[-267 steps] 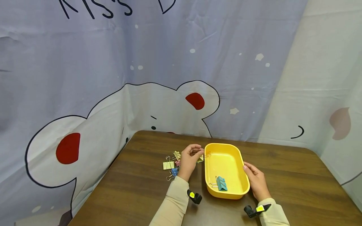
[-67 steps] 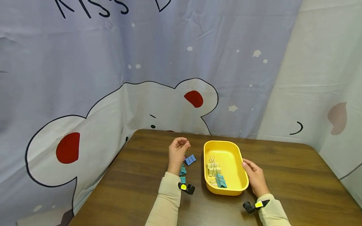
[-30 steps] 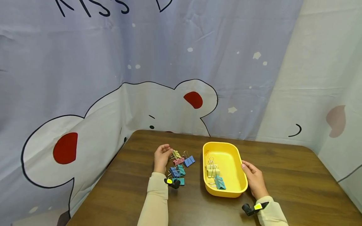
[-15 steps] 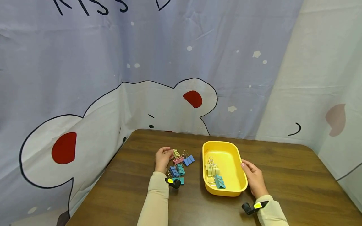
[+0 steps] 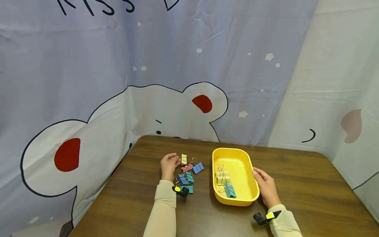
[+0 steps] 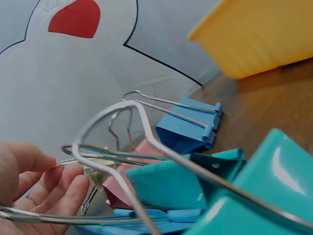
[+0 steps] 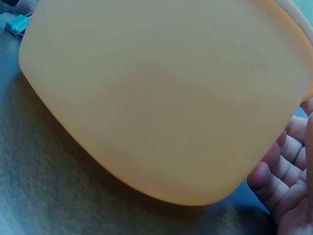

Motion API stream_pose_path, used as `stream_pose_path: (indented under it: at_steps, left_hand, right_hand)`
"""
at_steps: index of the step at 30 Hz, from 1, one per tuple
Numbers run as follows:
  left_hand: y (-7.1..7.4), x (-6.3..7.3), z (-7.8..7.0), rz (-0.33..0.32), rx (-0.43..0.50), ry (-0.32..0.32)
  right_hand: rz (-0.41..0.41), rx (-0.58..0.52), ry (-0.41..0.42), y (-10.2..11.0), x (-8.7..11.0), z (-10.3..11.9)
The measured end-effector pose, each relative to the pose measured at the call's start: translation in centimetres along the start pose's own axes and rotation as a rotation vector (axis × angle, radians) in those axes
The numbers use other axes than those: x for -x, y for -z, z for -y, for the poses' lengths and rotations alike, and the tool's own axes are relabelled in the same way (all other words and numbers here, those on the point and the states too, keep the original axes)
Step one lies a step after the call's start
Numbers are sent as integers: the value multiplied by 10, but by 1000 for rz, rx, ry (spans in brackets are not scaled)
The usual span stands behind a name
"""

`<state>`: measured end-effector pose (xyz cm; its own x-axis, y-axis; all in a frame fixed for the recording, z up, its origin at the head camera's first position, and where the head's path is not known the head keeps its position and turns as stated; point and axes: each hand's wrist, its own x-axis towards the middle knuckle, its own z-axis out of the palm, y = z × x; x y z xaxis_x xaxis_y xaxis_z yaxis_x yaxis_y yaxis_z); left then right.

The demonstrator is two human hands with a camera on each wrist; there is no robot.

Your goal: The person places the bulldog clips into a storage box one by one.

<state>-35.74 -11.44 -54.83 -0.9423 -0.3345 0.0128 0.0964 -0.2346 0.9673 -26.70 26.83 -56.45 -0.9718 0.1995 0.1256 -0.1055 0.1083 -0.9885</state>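
Pinching w/ thumb + forefinger of L hand (image 5: 169,166): wire handle of yellow clip (image 5: 184,160), at far end of pile, just right of fingertips. Other L fingers bent loosely below pinch. Gripping w/ R hand (image 5: 266,187): right rim of yellow tray (image 5: 242,171), thumb at edge, fingers curled against outside.

Counted on table (image 5: 124,204), left of tray: 6 binder clips, i.e. the yellow, 1 pink clip (image 5: 187,168), 2 blue clips (image 5: 198,168), 2 teal clips (image 5: 189,178). Counted in tray, toward left + near side: 3, i.e. 2 pale-yellow clips (image 5: 223,180), 1 teal tray clip (image 5: 230,191).

Hard to make out in L wrist view: most of yellow clip, behind wires + fingers. Partly hidden there: pink, behind teal; 1 blue, low, under teal. Cut off in R wrist view: R hand, at right edge. Cut off up top: lettering on backdrop (image 5: 177,49).

Smooth tray, rounded corners, plastic-looking. Clips w/ glossy wedge-shaped bodies, bent silver wire handles. Dark wood-grain table. Wrinkled cloth backdrop, printed bear outline, 2 red ear patches. 2 cream sleeves (image 5: 161,210); 2 black wrist cams (image 5: 184,193), ea. w/ yellow tag.
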Motion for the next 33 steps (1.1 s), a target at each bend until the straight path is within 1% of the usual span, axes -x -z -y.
stream_pose_path:
  at_steps: [5,10,15,19,26,29,33]
  left_hand:
    - [1,0,-8,-1,70,24]
    - [0,1,-17,7,131,27]
    - [-4,4,-30,37,153,19]
    - [-8,9,-38,68,155,9]
    - [-21,21,-44,113,143,16]
    - [-29,26,-45,149,139,20]
    - [-44,36,-48,215,125,17]
  right_hand:
    - [1,-8,5,-1,1,1]
    - [-1,-1,6,-1,1,1]
    - [-5,-6,12,-1,1,2]
    - [-2,-10,9,-2,2,3]
    - [-4,-6,3,-2,2,2]
    - [-5,-6,5,-1,2,2]
    - [-4,-17,14,-1,2,2]
